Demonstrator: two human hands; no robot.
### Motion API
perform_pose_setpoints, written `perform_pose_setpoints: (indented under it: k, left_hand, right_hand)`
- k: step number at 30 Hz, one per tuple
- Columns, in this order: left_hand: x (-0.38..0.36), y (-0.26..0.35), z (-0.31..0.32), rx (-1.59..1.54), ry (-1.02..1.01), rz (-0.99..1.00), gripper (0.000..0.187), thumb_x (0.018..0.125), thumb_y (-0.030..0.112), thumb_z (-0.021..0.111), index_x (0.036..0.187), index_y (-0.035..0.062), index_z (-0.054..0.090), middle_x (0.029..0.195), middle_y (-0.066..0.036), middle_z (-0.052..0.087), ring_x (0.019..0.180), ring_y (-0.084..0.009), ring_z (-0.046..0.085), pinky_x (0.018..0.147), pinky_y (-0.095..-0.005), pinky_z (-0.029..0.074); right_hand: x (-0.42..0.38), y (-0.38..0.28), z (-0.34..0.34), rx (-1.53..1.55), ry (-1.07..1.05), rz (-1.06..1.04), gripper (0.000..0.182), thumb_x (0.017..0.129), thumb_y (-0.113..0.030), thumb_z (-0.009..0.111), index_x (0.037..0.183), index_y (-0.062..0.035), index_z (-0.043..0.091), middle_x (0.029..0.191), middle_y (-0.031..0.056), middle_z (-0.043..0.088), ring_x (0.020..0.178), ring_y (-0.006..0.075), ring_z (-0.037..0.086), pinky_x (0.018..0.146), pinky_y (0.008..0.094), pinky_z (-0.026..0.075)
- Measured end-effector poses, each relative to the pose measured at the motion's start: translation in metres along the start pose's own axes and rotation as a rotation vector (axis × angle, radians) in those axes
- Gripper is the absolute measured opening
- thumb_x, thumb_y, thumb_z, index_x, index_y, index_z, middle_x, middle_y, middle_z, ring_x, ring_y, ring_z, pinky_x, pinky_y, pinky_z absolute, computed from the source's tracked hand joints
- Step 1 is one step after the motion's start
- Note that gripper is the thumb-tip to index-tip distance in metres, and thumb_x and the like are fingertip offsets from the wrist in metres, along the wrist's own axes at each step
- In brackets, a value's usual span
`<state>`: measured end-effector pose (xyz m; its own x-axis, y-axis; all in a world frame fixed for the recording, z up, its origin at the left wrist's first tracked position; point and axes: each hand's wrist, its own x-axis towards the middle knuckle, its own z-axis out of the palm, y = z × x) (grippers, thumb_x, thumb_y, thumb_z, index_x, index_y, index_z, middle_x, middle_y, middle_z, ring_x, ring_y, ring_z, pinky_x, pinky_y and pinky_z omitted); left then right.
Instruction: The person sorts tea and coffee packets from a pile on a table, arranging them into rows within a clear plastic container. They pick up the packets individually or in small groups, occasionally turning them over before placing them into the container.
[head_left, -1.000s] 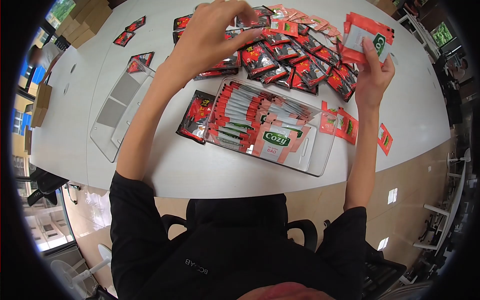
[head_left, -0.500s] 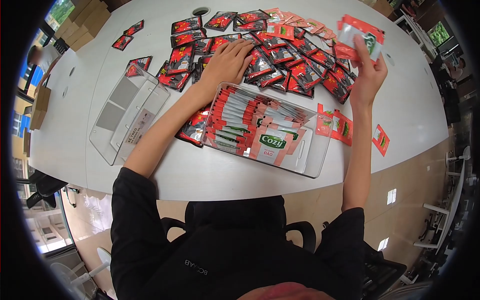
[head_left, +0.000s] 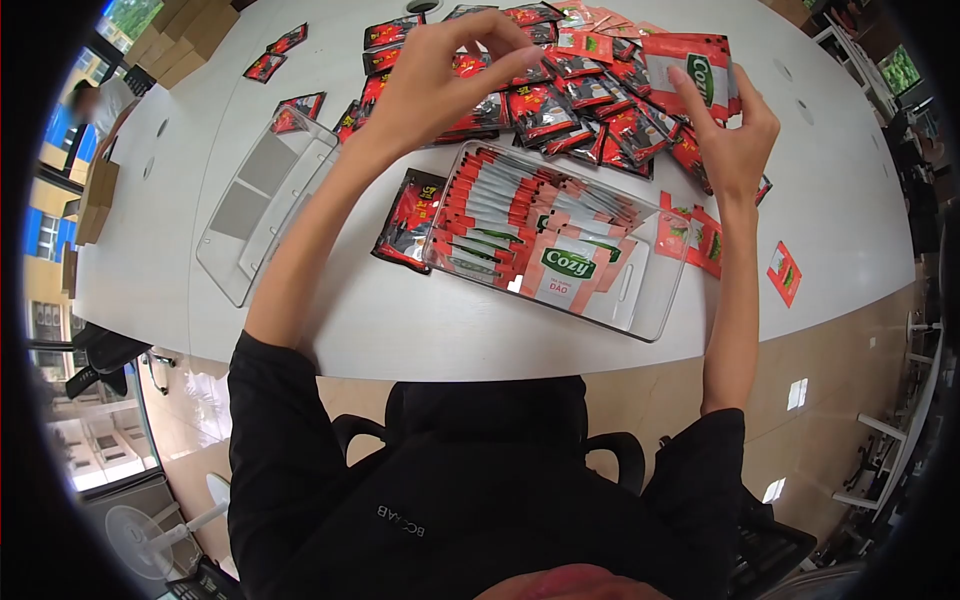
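Observation:
My right hand (head_left: 740, 140) pinches a small stack of red and white Cozy tea sachets (head_left: 708, 85) above the right end of the pile. My left hand (head_left: 430, 85) hovers over the black-and-red sachets (head_left: 545, 110), its fingers curved and thumb apart, with nothing visible between them. Between my forearms lies a clear plastic box (head_left: 655, 310), slightly turned. Rows of upright tea sachets (head_left: 490, 200) fill its left and back part, and a Cozy sachet (head_left: 565, 265) faces up at the front.
A second clear plastic box (head_left: 225, 250) lies left of my left forearm. One black-and-red sachet (head_left: 408, 215) touches the filled box's left side. Loose tea sachets (head_left: 784, 273) lie to the right, more at the back. Cardboard boxes (head_left: 190, 45) stand at the far left.
My left hand has lifted off the black-and-red sachets, and its fingers have curled. My right hand has turned the held tea sachets and moved slightly. The whole view has shifted a little.

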<state>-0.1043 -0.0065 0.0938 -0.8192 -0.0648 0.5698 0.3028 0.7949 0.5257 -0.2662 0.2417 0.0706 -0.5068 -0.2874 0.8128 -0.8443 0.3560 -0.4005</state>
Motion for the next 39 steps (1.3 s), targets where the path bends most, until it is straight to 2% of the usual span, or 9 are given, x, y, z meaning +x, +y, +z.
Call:
perform_pose_setpoints:
  k: [4,8,15,19,25,28,32,36,39]
  left_hand:
    - [-0.023,0.053,-0.031,-0.055,-0.353,0.203,0.022,0.079,0.024,0.082,0.092,0.0078,0.074,0.087,-0.002,0.068,0.078,-0.0180,0.059,0.078,-0.0340,0.045]
    - [-0.067,0.070,-0.028,0.177,-0.412,0.285,0.027,0.070,0.024,0.085,0.091,0.0120,0.075,0.090,0.000,0.065,0.085,-0.0203,0.057,0.080,-0.0353,0.045]
    - [-0.099,0.052,-0.019,0.293,-0.192,0.191,0.031,0.067,0.021,0.086,0.095,0.0132,0.076,0.093,-0.001,0.065,0.090,-0.0218,0.056,0.079,-0.0362,0.044]
    - [-0.106,0.047,-0.023,0.091,-0.057,0.155,0.050,0.063,0.031,0.089,0.103,0.0068,0.073,0.099,-0.003,0.067,0.092,-0.0220,0.056,0.082,-0.0360,0.043]
    - [-0.105,0.066,-0.018,-0.107,-0.055,0.104,0.073,0.064,0.033,0.089,0.126,0.0046,0.065,0.102,-0.005,0.069,0.088,-0.0243,0.053,0.082,-0.0350,0.040]
    - [-0.112,0.070,-0.017,-0.159,-0.051,-0.006,0.065,0.070,0.022,0.088,0.127,0.0011,0.063,0.108,-0.010,0.069,0.094,-0.0267,0.064,0.081,-0.0357,0.051]
    - [-0.117,0.062,-0.012,-0.421,0.029,-0.092,0.052,0.080,0.007,0.082,0.125,-0.0052,0.059,0.110,-0.012,0.069,0.098,-0.0248,0.072,0.081,-0.0322,0.059]
    - [-0.117,0.054,-0.011,-0.487,0.036,-0.083,0.046,0.086,0.003,0.077,0.124,-0.0069,0.054,0.110,-0.012,0.067,0.093,-0.0208,0.072,0.081,-0.0299,0.059]
    - [-0.116,0.050,-0.017,-0.678,0.188,-0.265,0.040,0.092,0.000,0.069,0.126,-0.0064,0.049,0.111,-0.014,0.066,0.090,-0.0211,0.071,0.077,-0.0296,0.060]
  right_hand:
    - [-0.001,-0.005,-0.001,0.075,0.022,-0.007,0.040,0.078,-0.031,0.085,0.091,0.0031,0.071,0.069,0.0057,0.069,0.057,0.0106,0.058,0.058,0.0256,0.046]
    - [-0.001,-0.018,-0.005,0.295,0.005,0.053,0.032,0.081,-0.026,0.083,0.094,0.0014,0.072,0.079,0.0045,0.074,0.067,0.0092,0.065,0.065,0.0237,0.049]
    - [-0.005,-0.044,-0.017,0.724,-0.225,0.205,0.031,0.081,-0.018,0.083,0.100,0.0029,0.070,0.086,0.0063,0.074,0.073,0.0094,0.067,0.068,0.0234,0.052]
    - [-0.012,-0.066,-0.027,0.732,-0.614,0.047,0.037,0.073,-0.013,0.086,0.100,0.0044,0.068,0.083,0.0068,0.072,0.072,0.0100,0.067,0.062,0.0245,0.052]
    - [-0.032,-0.098,-0.012,0.689,-0.702,-0.258,0.051,0.060,-0.012,0.093,0.101,0.0056,0.068,0.083,0.0119,0.071,0.068,0.0172,0.068,0.063,0.0236,0.049]
    - [-0.035,-0.106,-0.012,0.625,-0.664,-0.361,0.064,0.061,-0.009,0.094,0.115,0.0063,0.063,0.094,0.0141,0.071,0.078,0.0190,0.070,0.068,0.0267,0.052]
    - [-0.045,-0.109,-0.008,0.867,-0.642,-0.062,0.060,0.070,0.003,0.087,0.121,0.0045,0.055,0.113,0.0115,0.063,0.098,0.0158,0.066,0.081,0.0292,0.055]
    - [-0.045,-0.113,-0.013,0.889,-0.542,0.140,0.049,0.072,0.002,0.086,0.111,0.0014,0.055,0.100,0.0084,0.066,0.086,0.0130,0.068,0.074,0.0259,0.056]
    - [-0.043,-0.109,-0.010,0.855,-0.427,0.001,0.048,0.072,0.000,0.087,0.109,0.0000,0.056,0.095,0.0065,0.067,0.081,0.0119,0.068,0.068,0.0235,0.056]
